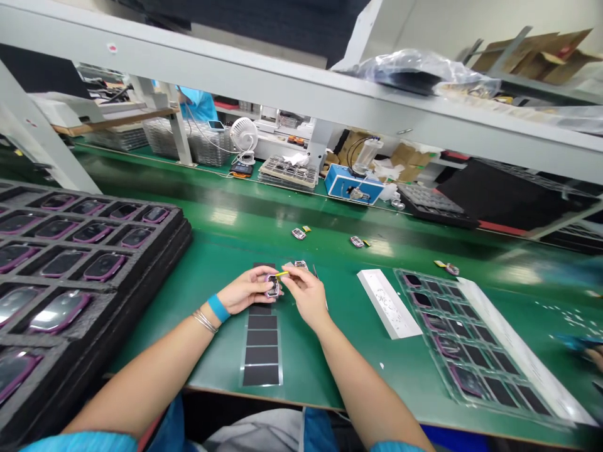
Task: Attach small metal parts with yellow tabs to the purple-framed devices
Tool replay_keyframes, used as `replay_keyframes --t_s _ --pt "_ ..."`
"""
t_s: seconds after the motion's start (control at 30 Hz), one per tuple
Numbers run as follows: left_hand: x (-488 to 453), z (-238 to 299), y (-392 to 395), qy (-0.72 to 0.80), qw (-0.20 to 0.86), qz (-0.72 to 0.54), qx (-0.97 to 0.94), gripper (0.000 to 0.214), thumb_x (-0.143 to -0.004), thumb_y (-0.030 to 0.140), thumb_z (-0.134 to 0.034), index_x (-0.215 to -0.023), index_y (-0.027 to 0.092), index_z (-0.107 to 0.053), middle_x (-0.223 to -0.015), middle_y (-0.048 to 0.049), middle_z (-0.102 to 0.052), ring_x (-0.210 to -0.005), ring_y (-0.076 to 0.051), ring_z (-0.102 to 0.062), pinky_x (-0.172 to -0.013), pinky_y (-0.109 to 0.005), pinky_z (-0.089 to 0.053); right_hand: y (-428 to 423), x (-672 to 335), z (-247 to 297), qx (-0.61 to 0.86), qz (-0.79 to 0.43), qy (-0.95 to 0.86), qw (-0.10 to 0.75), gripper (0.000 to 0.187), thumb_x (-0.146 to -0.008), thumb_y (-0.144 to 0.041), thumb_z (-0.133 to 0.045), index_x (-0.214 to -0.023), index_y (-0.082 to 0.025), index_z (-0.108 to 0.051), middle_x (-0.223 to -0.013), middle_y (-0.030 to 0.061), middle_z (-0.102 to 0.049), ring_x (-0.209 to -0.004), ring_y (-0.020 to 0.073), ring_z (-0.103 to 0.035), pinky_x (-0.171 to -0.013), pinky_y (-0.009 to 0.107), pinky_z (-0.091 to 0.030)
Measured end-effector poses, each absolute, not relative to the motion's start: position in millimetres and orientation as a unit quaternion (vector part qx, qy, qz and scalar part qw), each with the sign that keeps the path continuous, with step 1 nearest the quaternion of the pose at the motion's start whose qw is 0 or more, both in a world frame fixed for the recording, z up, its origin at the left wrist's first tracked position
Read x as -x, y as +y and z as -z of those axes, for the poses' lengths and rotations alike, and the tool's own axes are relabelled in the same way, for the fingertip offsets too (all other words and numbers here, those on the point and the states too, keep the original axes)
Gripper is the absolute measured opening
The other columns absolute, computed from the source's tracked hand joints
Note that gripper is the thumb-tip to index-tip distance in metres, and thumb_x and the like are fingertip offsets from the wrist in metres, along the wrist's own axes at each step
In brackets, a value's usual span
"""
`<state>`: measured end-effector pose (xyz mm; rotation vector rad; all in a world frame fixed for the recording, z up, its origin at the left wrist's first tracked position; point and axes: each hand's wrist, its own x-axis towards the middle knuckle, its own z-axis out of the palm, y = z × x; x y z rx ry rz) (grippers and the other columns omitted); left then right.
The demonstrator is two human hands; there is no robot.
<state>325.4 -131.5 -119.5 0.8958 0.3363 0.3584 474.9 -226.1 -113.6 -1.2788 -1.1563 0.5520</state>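
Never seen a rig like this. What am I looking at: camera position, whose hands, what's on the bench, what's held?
There is no machine here. This is a single view from a camera worn on a person's head, looking forward and down at their two bare hands. The left hand holds a small pink-rimmed dark part, and the fingers of the right hand pinch what looks like a thin yellow tab against it. Below the hands, on the green workbench, lies a strip of black rectangular sheets. To the left is a black foam tray of rounded, purple-rimmed glossy pieces. To the right is a clear plastic tray with dark rectangular pieces.
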Motion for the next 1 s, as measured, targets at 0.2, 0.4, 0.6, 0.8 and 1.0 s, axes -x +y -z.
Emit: replay_keyframes --t_s 0.2,0.4,0.6,0.8,1.0 --pt "-329 119 -137 0.190 0.868 -0.161 -0.430 0.030 -0.067 0.016 -0.077 -0.092 0.014 -0.060 -0.083 -0.0091 -0.067 -0.082 -0.023 -0.067 -0.067 -0.027 -0.056 -230 -470 108 0.588 -0.101 -0.602 0.531 0.021 -0.086 -0.026 -0.054 -0.101 -0.027 -0.068 -0.098 0.0028 -0.066 -0.093 0.0191 -0.059 -0.089 0.036 -0.045" --pt "-330 120 -134 0.255 0.829 -0.193 -0.459 0.025 -0.067 0.018 -0.075 -0.086 0.013 -0.060 -0.073 -0.0086 -0.067 -0.069 -0.022 -0.068 -0.054 -0.025 -0.055 -213 -468 111 0.582 -0.142 -0.611 0.518 0.025 -0.084 -0.025 -0.055 -0.107 -0.025 -0.065 -0.095 0.0033 -0.066 -0.089 0.0180 -0.060 -0.087 0.035 -0.046" --pt "-317 117 -101 0.341 0.783 -0.361 -0.375 0.012 -0.072 0.008 -0.062 -0.083 0.012 -0.060 -0.081 -0.0105 -0.069 -0.074 -0.020 -0.067 -0.064 -0.029 -0.056 -179 -461 118 0.645 -0.226 -0.573 0.452 0.013 -0.083 -0.019 -0.055 -0.094 -0.018 -0.063 -0.092 0.0044 -0.063 -0.086 0.0162 -0.059 -0.078 0.030 -0.048" --pt "-315 124 -90 0.319 0.811 -0.352 -0.342 0.013 -0.072 0.008 -0.063 -0.084 0.013 -0.060 -0.085 -0.0111 -0.068 -0.082 -0.021 -0.065 -0.072 -0.038 -0.054 -178 -440 139 0.689 -0.070 -0.660 0.289 0.011 -0.078 -0.006 -0.060 -0.076 -0.016 -0.064 -0.093 0.0079 -0.058 -0.090 0.0210 -0.051 -0.088 0.037 -0.041" --pt "-320 126 -95 0.322 0.803 -0.356 -0.353 0.016 -0.068 0.007 -0.065 -0.082 0.013 -0.061 -0.080 -0.0096 -0.068 -0.075 -0.019 -0.065 -0.068 -0.031 -0.054 -182 -436 144 0.686 -0.065 -0.659 0.302 0.010 -0.078 -0.008 -0.061 -0.079 -0.016 -0.065 -0.091 0.0068 -0.057 -0.091 0.0212 -0.050 -0.087 0.036 -0.042"
